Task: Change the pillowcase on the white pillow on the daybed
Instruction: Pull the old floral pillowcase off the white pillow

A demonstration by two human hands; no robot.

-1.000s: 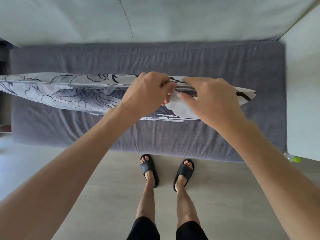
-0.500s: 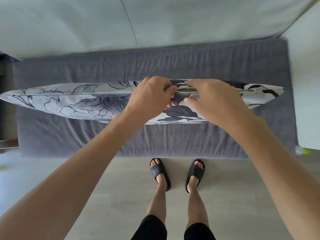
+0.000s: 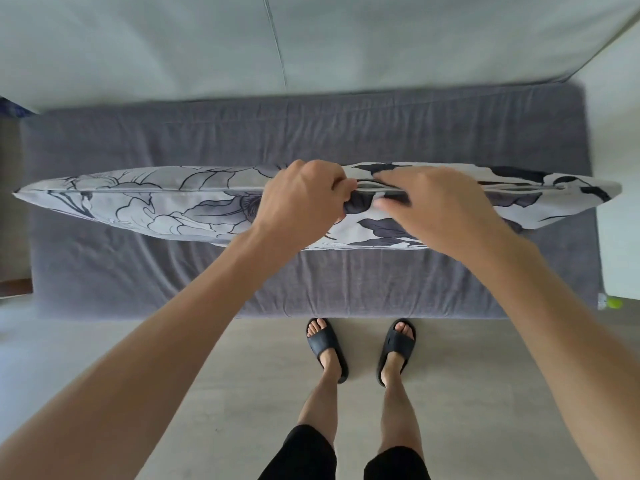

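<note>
Floral pillowcase (image 3: 166, 206) stands on edge across the grey daybed (image 3: 346, 133); my left hand (image 3: 301, 195) pinches its seam, my right hand (image 3: 440, 206) grips fabric beside it, best kept taut for the zipper.

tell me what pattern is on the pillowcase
Large flowers and leaves, grey and black on white, across the pillowcase; head view.

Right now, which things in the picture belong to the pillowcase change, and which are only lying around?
For the job:
- long pillow in a grey-and-white floral pillowcase, standing on edge
- left hand, pinching the top seam
- right hand, gripping the seam beside it
- grey fabric daybed mattress

Lying about:
- small yellow-green object at the mattress corner
</note>
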